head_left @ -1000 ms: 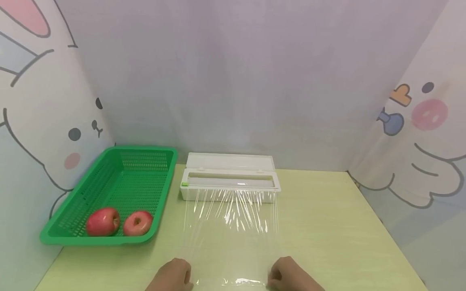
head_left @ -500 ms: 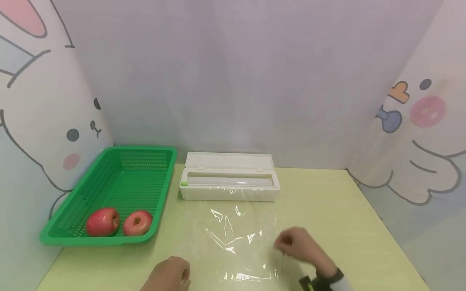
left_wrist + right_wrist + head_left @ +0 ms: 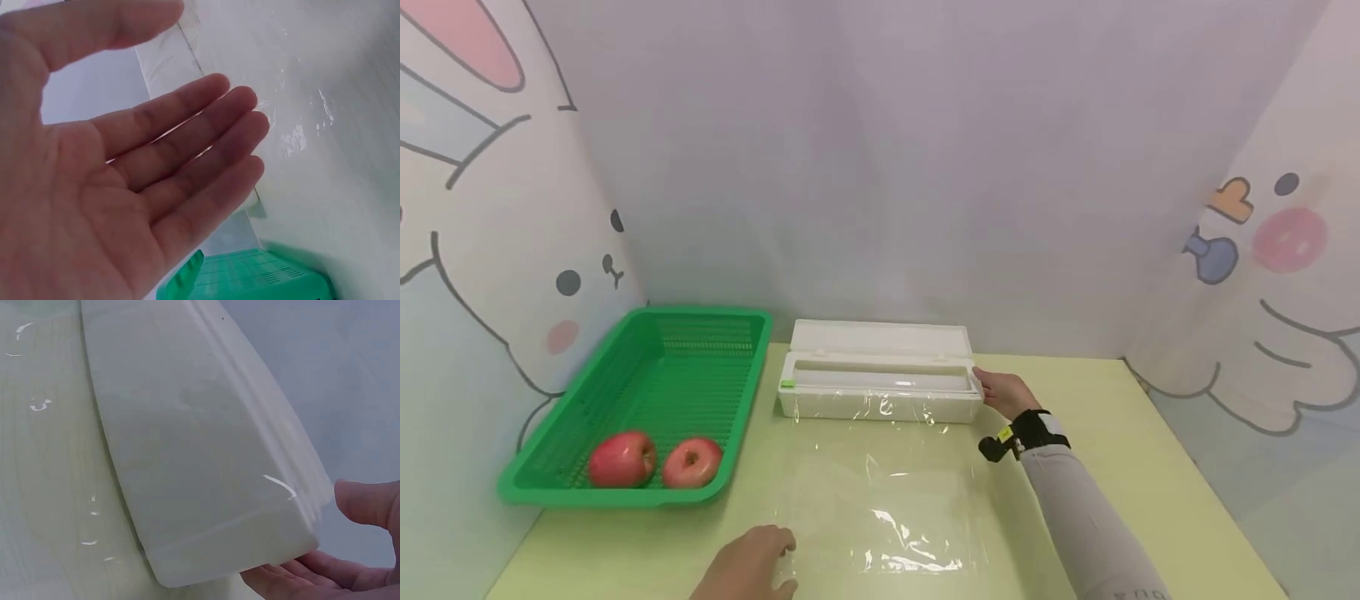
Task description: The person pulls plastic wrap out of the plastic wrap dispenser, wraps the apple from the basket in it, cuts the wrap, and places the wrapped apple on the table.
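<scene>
The white cling film dispenser box (image 3: 880, 407) stands at the back middle of the table with its lid (image 3: 880, 337) flipped up and the film roll (image 3: 880, 381) visible inside. From its front a clear sheet of cling film (image 3: 917, 533) lies wrinkled over the table. My right hand (image 3: 1006, 393) is at the box's right end; in the right wrist view its fingers (image 3: 312, 575) touch the end wall and the thumb is near the top edge. My left hand (image 3: 748, 562), fingers extended (image 3: 206, 144), hovers near the sheet's front left corner, holding nothing.
To the left stands a green plastic basket (image 3: 748, 417) with two red apples, one (image 3: 622, 459) beside the other (image 3: 692, 463), at its front. A grey back wall (image 3: 880, 167) and cartoon-printed side walls (image 3: 1247, 308) enclose the table (image 3: 1112, 467).
My right hand has let go of the film's front right corner and reached forward to the box's right end. The stretched film has slackened onto the table. My left hand's fingers have opened.
</scene>
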`<state>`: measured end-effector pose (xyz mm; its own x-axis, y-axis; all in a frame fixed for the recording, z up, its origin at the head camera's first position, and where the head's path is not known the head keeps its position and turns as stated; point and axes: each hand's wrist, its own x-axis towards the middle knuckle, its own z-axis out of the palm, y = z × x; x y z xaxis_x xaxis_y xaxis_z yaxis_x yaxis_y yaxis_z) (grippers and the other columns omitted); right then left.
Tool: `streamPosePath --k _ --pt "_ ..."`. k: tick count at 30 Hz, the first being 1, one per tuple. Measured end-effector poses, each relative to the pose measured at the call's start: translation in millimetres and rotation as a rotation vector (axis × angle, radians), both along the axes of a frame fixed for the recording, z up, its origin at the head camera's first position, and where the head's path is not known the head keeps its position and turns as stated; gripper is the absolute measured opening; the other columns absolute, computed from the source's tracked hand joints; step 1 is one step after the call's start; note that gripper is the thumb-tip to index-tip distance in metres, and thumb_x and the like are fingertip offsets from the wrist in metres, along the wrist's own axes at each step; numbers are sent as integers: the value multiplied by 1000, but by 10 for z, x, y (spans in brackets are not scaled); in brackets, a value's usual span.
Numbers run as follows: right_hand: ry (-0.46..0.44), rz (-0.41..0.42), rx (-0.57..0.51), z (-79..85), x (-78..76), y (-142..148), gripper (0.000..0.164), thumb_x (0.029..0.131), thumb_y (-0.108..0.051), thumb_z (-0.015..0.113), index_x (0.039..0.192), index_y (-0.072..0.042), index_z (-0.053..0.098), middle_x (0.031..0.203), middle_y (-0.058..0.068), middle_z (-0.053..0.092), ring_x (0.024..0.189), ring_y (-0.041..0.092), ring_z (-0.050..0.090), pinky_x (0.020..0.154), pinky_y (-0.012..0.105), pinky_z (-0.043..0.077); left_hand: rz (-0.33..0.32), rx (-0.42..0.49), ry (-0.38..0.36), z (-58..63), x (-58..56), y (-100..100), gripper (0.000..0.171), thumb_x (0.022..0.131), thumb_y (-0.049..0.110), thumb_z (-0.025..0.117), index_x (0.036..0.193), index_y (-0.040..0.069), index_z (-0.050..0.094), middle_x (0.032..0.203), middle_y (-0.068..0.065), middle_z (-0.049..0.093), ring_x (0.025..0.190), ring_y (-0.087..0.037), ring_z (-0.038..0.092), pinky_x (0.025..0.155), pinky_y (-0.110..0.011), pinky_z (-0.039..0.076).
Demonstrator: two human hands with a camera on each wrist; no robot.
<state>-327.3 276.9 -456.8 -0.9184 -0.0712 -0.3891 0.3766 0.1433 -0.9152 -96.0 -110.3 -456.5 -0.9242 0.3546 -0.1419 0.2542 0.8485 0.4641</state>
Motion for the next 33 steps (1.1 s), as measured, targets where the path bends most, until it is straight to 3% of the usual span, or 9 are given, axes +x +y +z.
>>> streamPosePath --k 5,8,10,12,16,20,26,29,33 --pt "-34 -59 42 2 -92 92 52 100 -22 48 140 10 39 146 24 39 126 25 46 110 36 40 -17 5 194 124 28 69 33 73 23 77 99 8 63 94 1 64 89 -19 61 76 -34 52" --pt "-41 -70 48 105 -45 233 26 99 -22 50 106 -2 66 99 10 61 87 11 55 84 24 46 -83 12 259 288 -39 104 36 74 24 76 104 7 63 100 -1 65 94 -21 62 78 -34 54" --pt "-44 -91 69 151 15 296 23 98 -21 52 82 -9 63 72 -2 50 66 7 45 69 22 41 -127 25 294 425 -92 90 41 74 25 76 108 7 63 104 -4 66 98 -23 62 81 -35 54" --pt "-48 -126 83 169 78 327 27 97 -18 54 71 -12 57 62 -6 39 59 7 40 64 22 39 -115 28 274 625 -149 52 48 74 26 77 115 9 61 113 -5 65 105 -24 62 86 -39 54" --pt "-61 -185 128 141 156 364 17 96 -18 56 96 -1 60 76 -5 47 68 8 46 66 20 44 -82 -30 287 1078 -399 -170 62 72 28 78 128 9 56 129 -10 61 119 -31 57 96 -49 50" --pt "-61 -204 152 132 169 361 36 96 -21 56 121 4 54 89 -5 51 75 5 50 70 18 47 -98 -40 218 1343 -828 -537 68 74 27 75 134 6 52 132 -14 58 120 -32 56 97 -51 49" --pt "-45 -241 162 86 146 227 31 94 -20 58 114 4 57 89 -3 50 79 9 48 70 18 46 -126 -126 -20 1267 -1385 -893 80 73 37 76 136 -3 48 137 -25 53 120 -41 52 95 -54 48" --pt "-52 -251 176 51 108 150 27 94 -19 59 108 3 57 89 -1 48 80 12 47 70 19 46 -137 -206 -144 1150 -1517 -936 79 71 37 74 132 -7 49 134 -28 53 123 -47 50 94 -55 48" --pt "-60 -270 187 23 77 124 35 94 -20 59 117 6 56 97 2 51 85 13 50 72 20 47 -123 -313 -283 1019 -1633 -906 59 68 35 71 111 -4 60 105 -16 64 93 -28 60 73 -37 52"
